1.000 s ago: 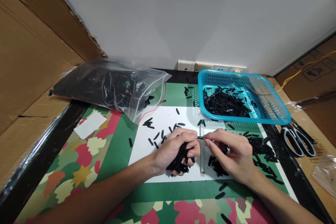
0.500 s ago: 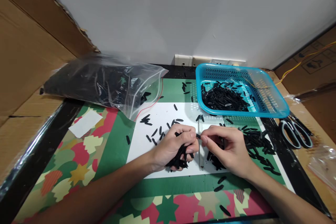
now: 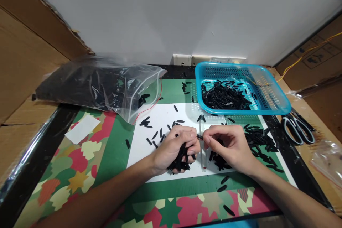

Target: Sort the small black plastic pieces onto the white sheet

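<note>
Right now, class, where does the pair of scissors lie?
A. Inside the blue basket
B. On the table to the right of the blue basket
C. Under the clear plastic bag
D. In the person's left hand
B: the scissors lie flat on the table, just right of the blue basket, clear of both hands.

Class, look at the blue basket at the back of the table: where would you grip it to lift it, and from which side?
Grip the blue basket by its near rim, coming from the front right; the rim flares outward there, and the black pieces are piled toward its left.

Black piece shorter between hands
</note>
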`<state>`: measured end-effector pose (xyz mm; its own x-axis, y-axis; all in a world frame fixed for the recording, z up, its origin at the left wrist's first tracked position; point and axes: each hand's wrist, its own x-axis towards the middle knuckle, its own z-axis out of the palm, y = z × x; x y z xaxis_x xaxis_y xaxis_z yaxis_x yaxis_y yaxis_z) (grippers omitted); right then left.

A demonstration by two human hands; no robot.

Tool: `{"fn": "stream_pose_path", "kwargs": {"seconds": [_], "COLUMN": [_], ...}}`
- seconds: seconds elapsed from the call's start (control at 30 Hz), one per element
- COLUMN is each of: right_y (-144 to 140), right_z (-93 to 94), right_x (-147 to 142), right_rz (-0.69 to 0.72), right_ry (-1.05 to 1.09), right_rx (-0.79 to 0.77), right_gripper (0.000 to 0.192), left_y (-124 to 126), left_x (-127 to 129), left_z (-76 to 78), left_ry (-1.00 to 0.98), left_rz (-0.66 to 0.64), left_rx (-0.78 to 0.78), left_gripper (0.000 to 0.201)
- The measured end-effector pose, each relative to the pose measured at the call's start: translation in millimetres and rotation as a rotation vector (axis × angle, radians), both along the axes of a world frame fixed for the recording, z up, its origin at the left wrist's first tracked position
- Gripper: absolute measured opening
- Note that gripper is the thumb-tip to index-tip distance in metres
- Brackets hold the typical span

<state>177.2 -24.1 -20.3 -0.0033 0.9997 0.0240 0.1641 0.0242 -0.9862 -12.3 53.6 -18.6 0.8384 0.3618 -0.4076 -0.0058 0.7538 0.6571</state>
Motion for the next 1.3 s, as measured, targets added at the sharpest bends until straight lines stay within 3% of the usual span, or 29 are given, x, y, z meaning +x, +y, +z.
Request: {"fn": "stream_pose_path", "kwargs": {"seconds": [0.77,1.13,1.2,1.3], "right_y": [2,2,1,-2], "right_z": [6.4,2.9,4.3,5.8], "right_x": [0,1,6,18], "right_rz": [0.005,-0.005,-0.03,-0.124], "right_ry": [0.043,-0.04,-0.143,-0.403], "right_rx": [0.033,0.06,0.154,0.481], "right_gripper": [0.023,0.017,0.016,0.01], "left_y": [1,0,1,1], "left_x": [0,-1,-1,0], "left_z": [0.5,0.1,0.8,1.1], "left_ry": [-0.016,0.018,0.022,0.012], "left_rz": [0.004,-0.014,-0.009,0.004], "left_rx": [-0.058,0.015,-0.011,-0.06], "left_gripper": [0.036,0.04,0.039,0.042]}}
